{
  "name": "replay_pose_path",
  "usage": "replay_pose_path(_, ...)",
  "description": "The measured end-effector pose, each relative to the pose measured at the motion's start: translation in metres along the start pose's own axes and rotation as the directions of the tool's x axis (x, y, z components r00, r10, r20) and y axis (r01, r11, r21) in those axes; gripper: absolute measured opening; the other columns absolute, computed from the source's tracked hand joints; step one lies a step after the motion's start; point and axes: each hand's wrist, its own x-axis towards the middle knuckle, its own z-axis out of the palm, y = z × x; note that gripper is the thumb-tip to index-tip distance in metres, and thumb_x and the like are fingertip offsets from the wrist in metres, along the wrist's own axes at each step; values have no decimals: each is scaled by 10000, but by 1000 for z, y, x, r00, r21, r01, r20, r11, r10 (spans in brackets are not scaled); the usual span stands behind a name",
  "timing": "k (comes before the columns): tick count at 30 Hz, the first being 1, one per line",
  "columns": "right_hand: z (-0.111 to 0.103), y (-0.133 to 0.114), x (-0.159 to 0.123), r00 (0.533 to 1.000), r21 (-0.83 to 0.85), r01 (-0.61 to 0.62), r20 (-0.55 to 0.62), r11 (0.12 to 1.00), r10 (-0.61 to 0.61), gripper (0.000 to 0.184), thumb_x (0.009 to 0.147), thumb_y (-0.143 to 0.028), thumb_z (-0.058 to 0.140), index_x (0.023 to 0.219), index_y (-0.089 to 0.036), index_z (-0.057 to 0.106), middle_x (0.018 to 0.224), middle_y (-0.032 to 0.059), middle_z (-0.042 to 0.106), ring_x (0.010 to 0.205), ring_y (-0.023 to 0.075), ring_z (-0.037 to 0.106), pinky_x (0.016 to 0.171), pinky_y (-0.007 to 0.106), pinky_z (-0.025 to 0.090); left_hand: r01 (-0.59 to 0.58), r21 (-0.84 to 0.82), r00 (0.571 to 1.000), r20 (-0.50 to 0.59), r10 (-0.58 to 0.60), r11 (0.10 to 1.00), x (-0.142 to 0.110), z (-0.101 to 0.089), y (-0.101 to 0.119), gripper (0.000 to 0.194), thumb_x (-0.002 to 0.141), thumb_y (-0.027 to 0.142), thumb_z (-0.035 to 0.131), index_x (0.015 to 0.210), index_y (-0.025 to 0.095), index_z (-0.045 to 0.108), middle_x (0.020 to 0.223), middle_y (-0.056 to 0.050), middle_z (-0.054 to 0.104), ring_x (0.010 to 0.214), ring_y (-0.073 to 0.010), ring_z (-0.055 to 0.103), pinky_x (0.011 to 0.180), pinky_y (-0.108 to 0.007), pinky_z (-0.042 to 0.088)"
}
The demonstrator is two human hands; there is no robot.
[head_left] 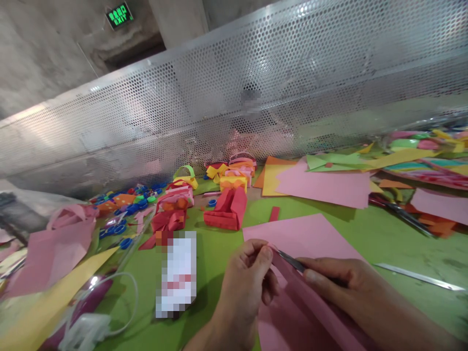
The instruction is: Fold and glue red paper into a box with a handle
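My left hand (pixel 250 273) pinches the upper edge of a folded pink paper sheet (pixel 310 304) between thumb and fingers. My right hand (pixel 340 278) grips a narrow metal-bladed cutting tool (pixel 292 261), its tip at that edge close to my left fingertips. Its handle is hidden in my palm, so I cannot tell scissors from a knife. Beneath both hands lies a flat pink paper sheet (pixel 292 225). A small red paper strip (pixel 274 213) rests just beyond it. Ahead stands a red folded paper form (pixel 228 212).
A steel ruler (pixel 420 278) lies on the green table (pixel 387 243) at right, near dark scissors (pixel 409 219). Coloured sheets (pixel 325 185) pile behind. At left are a white plug (pixel 87 331) with cord, blue rings (pixel 113 229) and a pixelated pale object (pixel 179 278). A perforated metal screen (pixel 219 97) stands behind.
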Motion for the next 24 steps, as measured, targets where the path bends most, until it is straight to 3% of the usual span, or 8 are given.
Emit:
replay_pose_path(5, 0, 0, 0, 1000, -30, 1, -3, 1000, -1, 306, 834, -485, 619, 1051, -313, 750, 948, -28, 745, 955, 243, 649, 860, 276, 492, 28, -44, 998, 51, -25, 999, 3, 6, -10, 557, 538, 620, 774, 789, 180, 541, 349, 55, 493, 294, -76, 410, 300, -157, 261)
replay_pose_path(10, -1, 6, 2, 1000, -80, -18, -20, 997, 17, 323, 831, -487, 604, 1025, -276, 753, 875, -18, 731, 936, 246, 637, 837, 289, 493, 35, -63, 996, 87, -29, 997, -2, 7, -11, 529, 571, 583, 782, 803, 165, 555, 383, 34, 532, 321, -80, 453, 326, -155, 320)
replay_pose_path(18, 0, 8, 1, 999, -131, -35, -30, 991, 31, 267, 802, -483, 601, 808, -251, 733, 770, -25, 682, 786, 189, 603, 729, 239, 468, 34, -79, 994, 104, -25, 996, -3, 8, -9, 531, 562, 577, 797, 794, 167, 552, 396, 24, 554, 325, -79, 455, 336, -154, 335)
replay_pose_path(22, 0, 8, 3, 996, -130, -58, -70, 990, 49, 351, 779, -545, 580, 735, -221, 709, 619, -22, 578, 601, 150, 505, 565, 240, 407, 38, -54, 995, 91, -33, 998, -2, 7, -9, 535, 528, 584, 804, 751, 176, 539, 375, 38, 528, 312, -73, 426, 317, -154, 313)
replay_pose_path(24, -14, 5, 9, 982, -281, -99, -181, 954, 49, 461, 800, -615, 489, 825, -207, 704, 541, -38, 459, 485, 120, 387, 457, 236, 314, 37, -52, 997, 70, -34, 998, -1, 6, -7, 535, 517, 585, 801, 739, 182, 527, 371, 44, 521, 314, -77, 433, 312, -155, 298)
